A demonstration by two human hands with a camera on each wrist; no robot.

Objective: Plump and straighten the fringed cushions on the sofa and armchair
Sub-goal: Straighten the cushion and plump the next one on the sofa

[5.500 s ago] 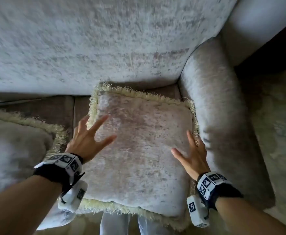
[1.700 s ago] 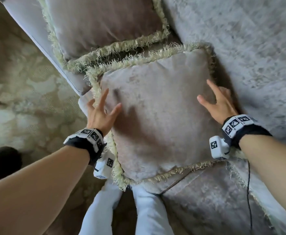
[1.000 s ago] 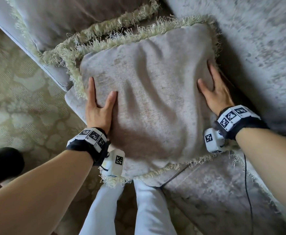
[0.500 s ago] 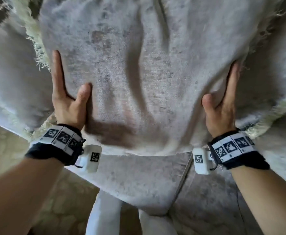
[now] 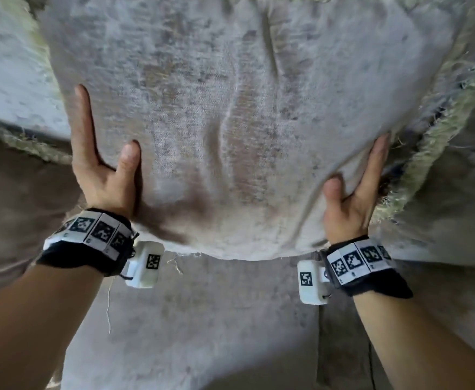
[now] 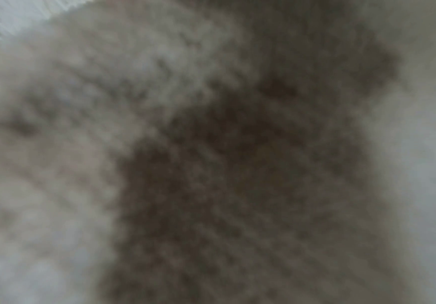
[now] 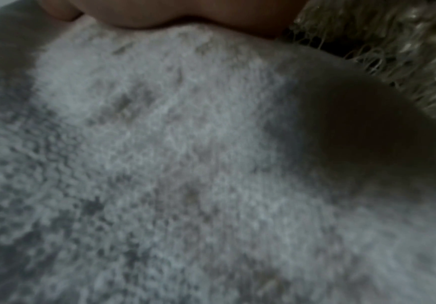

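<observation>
A grey-beige velvety cushion (image 5: 230,122) fills the upper head view, its lower edge raised a little above the sofa seat (image 5: 202,333). My left hand (image 5: 98,167) presses flat on its left side, index finger and thumb straight. On the cushion's right side my right hand (image 5: 354,198) presses the same way, denting the fabric. The other fingers of both hands are hidden behind the cushion. Pale green fringe (image 5: 442,122) runs beside the right hand. The left wrist view is only blurred cushion fabric (image 6: 159,123). In the right wrist view I see fabric (image 7: 185,144) and fringe (image 7: 393,51).
Another fringed cushion (image 5: 2,66) lies at the far left, its fringe (image 5: 19,139) just beyond my left hand. A seam (image 5: 321,333) splits the seat below. A thin black cable (image 5: 370,361) hangs by my right forearm.
I went from the cushion by the armrest to this one. Both hands closed flat on its sides and it came up close; in the last half second the hands sank lower in view.
</observation>
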